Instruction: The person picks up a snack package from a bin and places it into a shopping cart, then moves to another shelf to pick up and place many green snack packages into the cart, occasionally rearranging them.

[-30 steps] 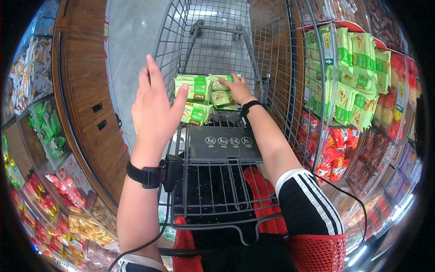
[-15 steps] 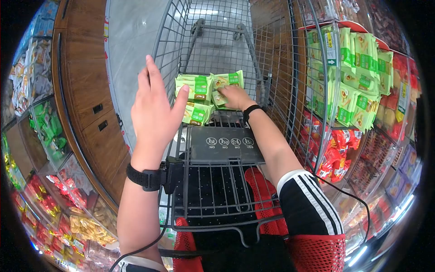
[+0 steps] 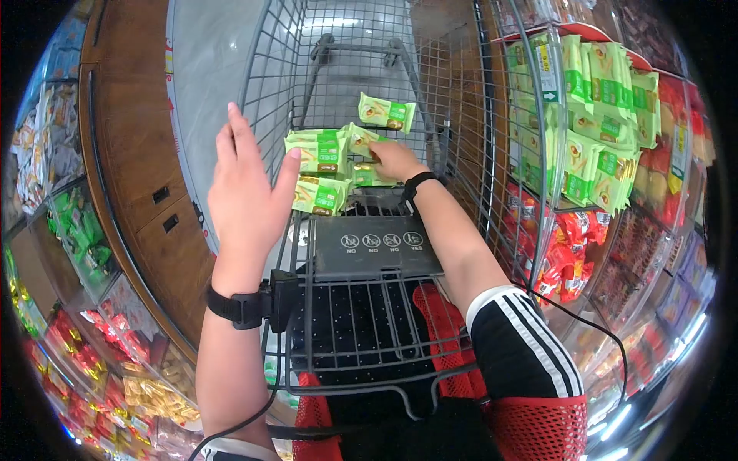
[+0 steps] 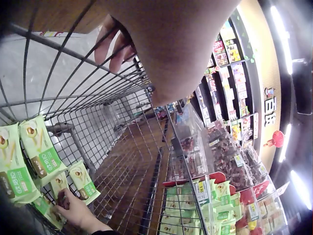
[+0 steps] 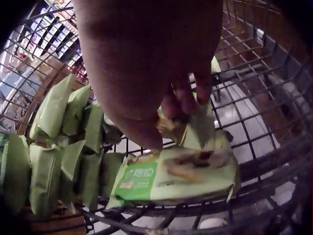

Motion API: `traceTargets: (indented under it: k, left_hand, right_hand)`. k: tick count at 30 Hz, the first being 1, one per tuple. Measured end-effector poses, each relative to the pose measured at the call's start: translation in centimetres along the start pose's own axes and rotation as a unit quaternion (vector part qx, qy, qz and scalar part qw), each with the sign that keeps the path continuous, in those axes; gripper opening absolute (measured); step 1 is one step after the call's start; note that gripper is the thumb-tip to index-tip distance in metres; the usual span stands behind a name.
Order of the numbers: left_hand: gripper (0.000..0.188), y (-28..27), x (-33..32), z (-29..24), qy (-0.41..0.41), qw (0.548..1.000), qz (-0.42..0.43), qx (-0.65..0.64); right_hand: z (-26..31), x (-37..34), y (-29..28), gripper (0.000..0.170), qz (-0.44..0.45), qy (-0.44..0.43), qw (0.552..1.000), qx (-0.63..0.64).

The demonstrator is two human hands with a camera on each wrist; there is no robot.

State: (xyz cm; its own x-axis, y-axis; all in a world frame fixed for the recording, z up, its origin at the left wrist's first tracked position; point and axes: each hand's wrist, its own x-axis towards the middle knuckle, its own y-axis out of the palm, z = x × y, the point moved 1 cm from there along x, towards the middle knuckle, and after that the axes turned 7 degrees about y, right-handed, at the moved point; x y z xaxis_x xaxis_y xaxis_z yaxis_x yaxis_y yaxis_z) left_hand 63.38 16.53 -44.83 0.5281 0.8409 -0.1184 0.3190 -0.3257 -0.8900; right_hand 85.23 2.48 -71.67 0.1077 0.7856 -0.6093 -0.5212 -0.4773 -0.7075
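Several green snack packets lie in the near part of the wire cart basket. My right hand pinches the end of one packet in the head view; in the right wrist view its fingers curl at a raised packet, above another lying flat. Farther forward, a single packet lies apart from the others. My left hand is held up at the cart's left side, fingers straight, with nothing in it. The left wrist view shows the packets beside my right hand.
A grey flap with printed symbols is at the cart's near end. Shelves with green packets and red packets stand to the right. Wooden cabinets and candy bins are on the left.
One packet now lies farther forward in the cart, apart from the rest. My right hand has shifted slightly and holds another packet's end. The left hand stays raised; the head view has shifted a little.
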Motion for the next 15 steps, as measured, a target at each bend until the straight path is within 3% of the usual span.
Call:
traceTargets:
  k: [2, 3, 6, 7, 10, 11, 15]
  left_hand:
    - [0.08, -0.2, 0.0, -0.2, -0.005, 1.0, 0.006, -0.008]
    - [0.08, -0.2, 0.0, -0.1, -0.006, 1.0, 0.008, -0.005]
    - [0.081, -0.1, 0.0, -0.3, -0.004, 1.0, 0.006, -0.004]
    - [0.081, -0.1, 0.0, -0.1, -0.005, 1.0, 0.005, -0.002]
    - [0.081, -0.1, 0.1, -0.2, -0.008, 1.0, 0.01, -0.006]
    - [0.081, -0.2, 0.1, -0.1, -0.004, 1.0, 0.01, 0.006]
    - [0.082, -0.1, 0.1, 0.0, 0.009, 1.0, 0.011, 0.02]
  right_hand:
    - [0.3, -0.4, -2.3, 0.044, -0.124, -0.044, 0.991, -0.009]
    - [0.5, -0.3, -4.1, 0.054, -0.099, 0.032, 0.995, 0.002]
    - [-0.6, 0.8, -4.0, 0.062, -0.218, 0.056, 0.972, 0.069]
    - [-0.8, 1.4, -4.2, 0.066, -0.144, 0.09, 0.984, 0.055]
    - [-0.9, 2.7, -3.1, 0.064, -0.1, 0.124, 0.986, 0.039]
    - [-1.3, 3.1, -2.4, 0.065, -0.112, 0.102, 0.985, 0.079]
    - [-0.5, 1.5, -0.3, 0.064, -0.083, 0.035, 0.996, 0.012]
